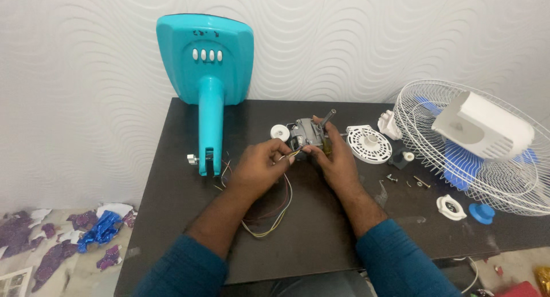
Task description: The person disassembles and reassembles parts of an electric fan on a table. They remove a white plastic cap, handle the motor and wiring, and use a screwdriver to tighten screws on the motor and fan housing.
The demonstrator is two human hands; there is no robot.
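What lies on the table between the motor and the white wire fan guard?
In the head view, a round white slotted cover lies between the motor and the fan guard, with a small white part behind it.

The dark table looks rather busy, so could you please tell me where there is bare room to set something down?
The dark table is bare at its front left, between the turquoise fan stand and the left sleeve, and at front right below the small screws. Crowded: around both hands and beside the wire fan guard.

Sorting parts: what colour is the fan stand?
Turquoise blue, the fan stand shows best in the head view.
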